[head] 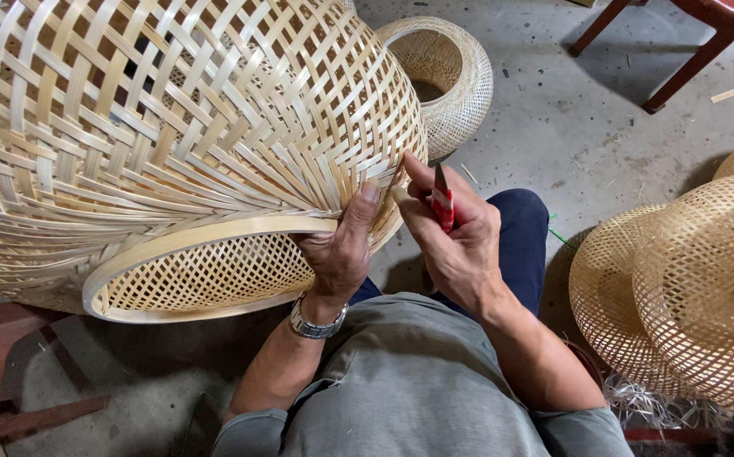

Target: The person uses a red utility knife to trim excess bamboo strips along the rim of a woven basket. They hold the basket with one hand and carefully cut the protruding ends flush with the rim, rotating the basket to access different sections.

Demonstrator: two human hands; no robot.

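Note:
A large woven bamboo basket (172, 127) lies on its side across my lap, its round rim (206, 230) facing me. My left hand (339, 250), with a metal watch at the wrist, grips the rim, thumb pressed on the woven strips. My right hand (451, 241) is right beside it at the basket's edge, fingers closed on a small red-handled cutter (443, 203) whose tip points up at the strip ends.
A smaller woven basket (447, 76) stands on the concrete floor behind. Several stacked woven pieces (680, 288) lie at the right. Red chair legs (680, 51) are at top right, a dark red stool (3, 372) at lower left.

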